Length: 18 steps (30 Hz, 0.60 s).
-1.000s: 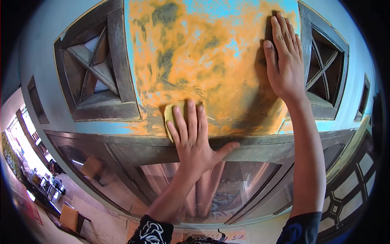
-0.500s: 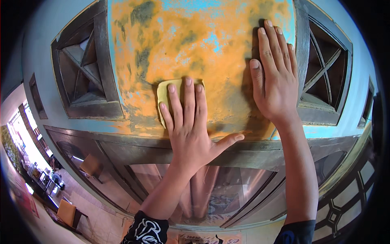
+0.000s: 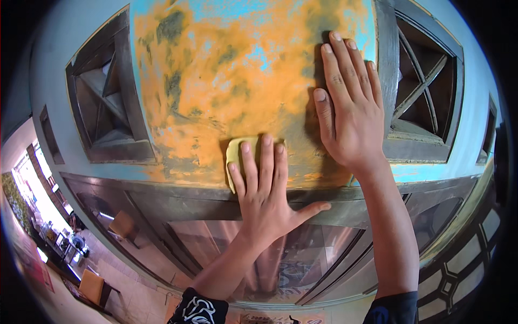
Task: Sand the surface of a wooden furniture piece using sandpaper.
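Observation:
Ahead of me is a wall panel (image 3: 216,70) with patchy orange paint, blue spots and dark grey smudges. Low on it, my left hand (image 3: 264,194) holds a yellow sheet of sandpaper (image 3: 243,148) against the surface, fingers flat and spread over it. The thumb sticks out to the right, over the dark wooden beam. The sheet's far edge curls a little, and its underside is hidden. Farther up at the right, my right hand (image 3: 353,110) lies open on the orange paint, with nothing visible in it.
Dark wooden vents with crossed bars, one left (image 3: 105,97) and one right (image 3: 423,86), flank the panel. Below runs a dark wooden beam (image 3: 178,200) above glass panes (image 3: 307,254). An orange-brown chair (image 3: 93,286) stands on the tiled floor at lower left; a patterned grille (image 3: 458,275) is at lower right.
My left hand and the sandpaper have slid down the panel and slightly right. My right hand stays flat on the wall, while the view has shifted a little.

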### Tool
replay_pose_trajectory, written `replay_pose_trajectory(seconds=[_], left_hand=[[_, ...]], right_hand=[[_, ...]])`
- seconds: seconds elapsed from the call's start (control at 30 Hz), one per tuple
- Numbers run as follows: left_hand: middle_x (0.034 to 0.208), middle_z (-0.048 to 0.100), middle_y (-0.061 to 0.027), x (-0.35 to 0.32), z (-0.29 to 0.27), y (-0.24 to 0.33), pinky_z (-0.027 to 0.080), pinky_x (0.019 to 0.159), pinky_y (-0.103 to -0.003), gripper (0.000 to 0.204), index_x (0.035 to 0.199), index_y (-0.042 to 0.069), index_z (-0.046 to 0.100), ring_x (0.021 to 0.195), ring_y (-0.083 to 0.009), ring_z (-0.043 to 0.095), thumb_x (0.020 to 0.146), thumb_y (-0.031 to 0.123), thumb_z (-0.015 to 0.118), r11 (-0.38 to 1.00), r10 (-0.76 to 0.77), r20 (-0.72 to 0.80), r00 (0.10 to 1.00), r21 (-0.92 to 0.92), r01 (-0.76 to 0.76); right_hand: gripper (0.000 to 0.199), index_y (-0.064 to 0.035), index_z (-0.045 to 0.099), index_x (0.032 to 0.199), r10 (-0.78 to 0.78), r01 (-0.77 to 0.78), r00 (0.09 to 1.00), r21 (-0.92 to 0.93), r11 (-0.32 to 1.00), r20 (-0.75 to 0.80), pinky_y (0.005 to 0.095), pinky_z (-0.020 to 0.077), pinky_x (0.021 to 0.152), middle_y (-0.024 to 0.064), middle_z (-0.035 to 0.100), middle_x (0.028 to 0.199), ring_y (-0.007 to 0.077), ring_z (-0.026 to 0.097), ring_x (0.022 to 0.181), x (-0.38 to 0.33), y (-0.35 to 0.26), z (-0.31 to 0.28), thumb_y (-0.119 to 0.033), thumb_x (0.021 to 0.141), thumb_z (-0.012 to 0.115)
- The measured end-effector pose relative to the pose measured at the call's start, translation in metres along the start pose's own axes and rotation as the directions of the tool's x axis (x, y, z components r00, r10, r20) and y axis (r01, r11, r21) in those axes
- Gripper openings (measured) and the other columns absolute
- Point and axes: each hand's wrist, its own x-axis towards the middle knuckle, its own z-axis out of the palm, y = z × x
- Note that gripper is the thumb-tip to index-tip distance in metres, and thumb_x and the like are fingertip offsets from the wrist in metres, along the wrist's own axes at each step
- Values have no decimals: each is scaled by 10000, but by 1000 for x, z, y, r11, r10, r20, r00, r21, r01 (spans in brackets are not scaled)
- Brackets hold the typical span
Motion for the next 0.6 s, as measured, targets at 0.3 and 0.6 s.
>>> replay_pose_trajectory(seconds=[0.3,0.6], left_hand=[[1710,192,-322,-2,-1,18,20,1238,-681,1346,1616,-86,277,1587,-548,90,779,928,567,1000,3,107,994,-10,-2],[1702,310,-241,10,-10,15,20,1259,-632,1217,1609,-50,353,1590,-507,170,864,904,477,997,-12,0,1000,-82,12]], right_hand=[[538,-55,464,1585,-8,8,1000,27,1000,22,486,245,1265,131,425,1667,337,356,1562,0,2,-3,-257,1087,455],[531,-72,513,1540,-6,6,1000,11,1000,-25,496,290,1245,98,452,1649,315,398,1536,-3,4,0,-256,1042,535]])
